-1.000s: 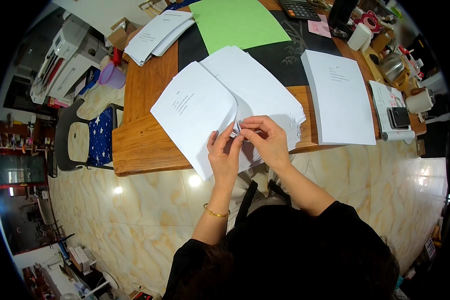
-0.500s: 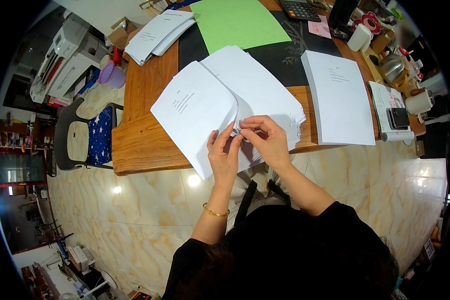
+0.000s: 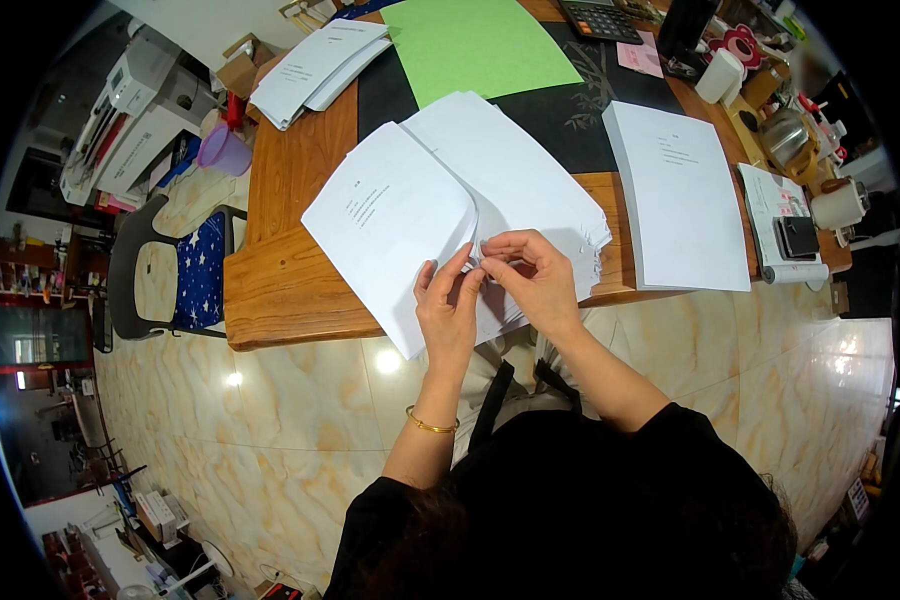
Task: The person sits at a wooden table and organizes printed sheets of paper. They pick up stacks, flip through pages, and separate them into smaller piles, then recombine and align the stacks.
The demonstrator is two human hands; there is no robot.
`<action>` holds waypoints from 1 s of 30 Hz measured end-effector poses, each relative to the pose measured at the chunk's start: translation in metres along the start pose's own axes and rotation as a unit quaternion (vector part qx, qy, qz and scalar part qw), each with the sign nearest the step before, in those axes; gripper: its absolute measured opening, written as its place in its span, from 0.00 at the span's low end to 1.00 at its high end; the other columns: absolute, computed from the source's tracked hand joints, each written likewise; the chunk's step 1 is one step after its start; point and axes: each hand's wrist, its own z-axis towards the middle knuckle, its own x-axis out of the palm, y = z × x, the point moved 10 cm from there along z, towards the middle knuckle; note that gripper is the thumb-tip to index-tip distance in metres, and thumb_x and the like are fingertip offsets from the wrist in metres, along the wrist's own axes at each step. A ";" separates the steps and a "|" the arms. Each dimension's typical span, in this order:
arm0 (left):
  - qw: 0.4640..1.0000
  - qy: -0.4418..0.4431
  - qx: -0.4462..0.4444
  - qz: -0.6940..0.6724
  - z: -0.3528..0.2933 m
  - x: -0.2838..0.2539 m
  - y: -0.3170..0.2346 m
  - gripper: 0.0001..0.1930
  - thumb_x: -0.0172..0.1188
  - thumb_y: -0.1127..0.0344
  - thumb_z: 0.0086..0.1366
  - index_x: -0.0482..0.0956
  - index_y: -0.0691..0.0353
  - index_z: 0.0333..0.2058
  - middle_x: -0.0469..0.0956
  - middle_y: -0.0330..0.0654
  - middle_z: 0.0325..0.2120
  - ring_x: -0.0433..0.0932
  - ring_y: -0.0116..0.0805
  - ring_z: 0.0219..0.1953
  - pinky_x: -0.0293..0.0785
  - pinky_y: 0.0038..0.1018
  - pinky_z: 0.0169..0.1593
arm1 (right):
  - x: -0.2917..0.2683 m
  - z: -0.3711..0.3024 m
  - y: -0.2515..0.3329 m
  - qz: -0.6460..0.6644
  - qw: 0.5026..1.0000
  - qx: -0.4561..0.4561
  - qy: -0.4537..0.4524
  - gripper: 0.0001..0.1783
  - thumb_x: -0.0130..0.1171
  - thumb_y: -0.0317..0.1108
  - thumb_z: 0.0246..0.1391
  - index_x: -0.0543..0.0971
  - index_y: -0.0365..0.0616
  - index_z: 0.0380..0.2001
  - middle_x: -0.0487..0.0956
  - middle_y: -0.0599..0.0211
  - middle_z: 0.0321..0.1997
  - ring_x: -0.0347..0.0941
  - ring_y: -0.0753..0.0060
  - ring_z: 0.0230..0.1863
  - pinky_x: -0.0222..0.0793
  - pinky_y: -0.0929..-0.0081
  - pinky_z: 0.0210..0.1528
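Printed white paper sheets [image 3: 370, 220] lie at a slant over a second pile of white paper [image 3: 520, 165] at the table's near edge. My left hand [image 3: 447, 305] grips the lifted, curled right corner of the upper sheets between thumb and fingers. Close beside it, my right hand [image 3: 535, 280] pinches at the same curled corner with thumb and forefinger. The fingertips of both hands almost meet, and the exact edge in them is partly hidden. Along its right edge the lower pile looks uneven and ruffled.
A tall paper stack [image 3: 685, 200] stands to the right, and another stack [image 3: 320, 70] is at the far left. A green sheet [image 3: 480, 45] lies on the black mat [image 3: 570, 120]. Kettle [image 3: 785, 135], calculator [image 3: 598, 18] and chair [image 3: 195, 270] surround the wooden table [image 3: 290, 290].
Almost nothing differs. The fingertips of both hands have shifted very slightly at the curled paper corner.
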 end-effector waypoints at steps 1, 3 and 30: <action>1.000 -0.002 0.001 0.002 0.000 0.000 0.000 0.15 0.63 0.66 0.66 0.82 0.60 0.51 0.82 0.37 0.23 0.78 0.26 0.31 0.54 0.38 0.69 | 0.000 0.000 -0.001 0.000 1.000 0.000 0.001 0.13 0.67 0.25 0.53 0.81 0.39 0.43 0.84 0.67 0.41 0.80 0.78 0.43 0.75 0.79 0.43; 1.000 0.002 0.003 0.010 0.000 0.000 0.001 0.15 0.63 0.67 0.66 0.82 0.60 0.52 0.82 0.37 0.25 0.78 0.27 0.32 0.54 0.38 0.69 | -0.001 0.001 -0.003 0.001 1.000 0.000 0.003 0.13 0.67 0.26 0.53 0.81 0.39 0.43 0.84 0.68 0.41 0.79 0.79 0.43 0.75 0.79 0.43; 0.991 0.047 0.073 0.098 -0.005 0.008 -0.007 0.19 0.68 0.69 0.55 0.77 0.59 0.47 0.80 0.38 0.42 0.75 0.37 0.50 0.56 0.44 0.65 | 0.017 0.017 0.011 -0.119 0.981 0.020 0.151 0.12 0.53 0.35 0.66 0.69 0.40 0.30 0.73 0.68 0.24 0.70 0.79 0.27 0.68 0.76 0.32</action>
